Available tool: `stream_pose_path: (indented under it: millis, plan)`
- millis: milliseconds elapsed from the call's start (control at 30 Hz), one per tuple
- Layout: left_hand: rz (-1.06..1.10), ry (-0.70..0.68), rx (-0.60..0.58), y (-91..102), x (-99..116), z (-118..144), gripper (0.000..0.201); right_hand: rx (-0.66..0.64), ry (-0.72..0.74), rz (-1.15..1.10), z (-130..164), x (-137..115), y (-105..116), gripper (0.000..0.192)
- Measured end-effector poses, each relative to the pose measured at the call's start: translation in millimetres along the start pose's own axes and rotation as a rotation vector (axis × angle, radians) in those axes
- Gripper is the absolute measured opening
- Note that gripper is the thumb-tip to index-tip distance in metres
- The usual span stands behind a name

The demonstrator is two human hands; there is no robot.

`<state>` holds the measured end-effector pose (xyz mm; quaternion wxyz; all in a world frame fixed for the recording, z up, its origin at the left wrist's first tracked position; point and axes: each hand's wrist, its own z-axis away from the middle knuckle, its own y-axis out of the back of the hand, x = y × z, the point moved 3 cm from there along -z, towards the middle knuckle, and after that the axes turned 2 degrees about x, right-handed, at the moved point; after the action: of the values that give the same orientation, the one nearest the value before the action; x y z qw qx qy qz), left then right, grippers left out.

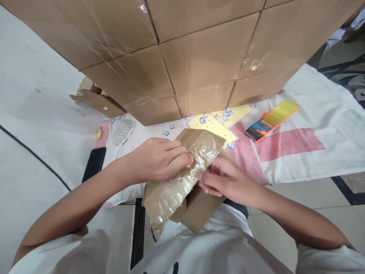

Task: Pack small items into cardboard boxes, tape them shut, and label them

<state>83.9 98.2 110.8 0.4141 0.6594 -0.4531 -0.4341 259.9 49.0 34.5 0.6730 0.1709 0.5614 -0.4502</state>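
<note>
A small cardboard box (196, 213) rests against my lap at the table edge, with a dark gap between its flaps. Wrinkled clear packing tape (173, 194) runs diagonally along its upper flap. My left hand (161, 160) has its fingers curled over the taped flap, thumb side on the tape. On the other side, my right hand (224, 179) pinches the edge of that flap near the gap, its lower fingers bent beneath. The fingertips of both hands are partly hidden.
A wall of taped cardboard cartons (205, 57) stands behind the box. On the patterned cloth (305, 163) lies a yellow-and-orange tape dispenser (270, 121). At left are a white perforated cover (123, 132), a black phone-like object (94, 163), an opened carton (99, 102) and a dark cable (34, 155).
</note>
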Motion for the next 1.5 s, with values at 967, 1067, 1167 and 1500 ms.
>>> stream_pose_path:
  millis: [967, 1067, 1167, 1500]
  plan:
    - [0.157, 0.045, -0.045, 1.0, -33.7, 6.1, 0.035, 0.019, 0.064, 0.124, -13.3, -32.7, -0.8, 0.011]
    - [0.098, -0.090, -0.059, -4.8, -30.1, 3.0, 0.019, 0.030, 0.043, 0.147, -15.2, -34.6, 1.6, 0.020]
    - [0.060, -0.142, 0.026, -14.3, -28.0, 3.5, 0.020, 0.054, 0.019, 0.144, -18.0, -32.7, 4.1, 0.027]
    - [0.060, -0.077, 0.105, -34.1, -44.8, 10.1, 0.044, 0.030, 0.020, 0.084, -20.7, -26.5, 4.9, 0.023]
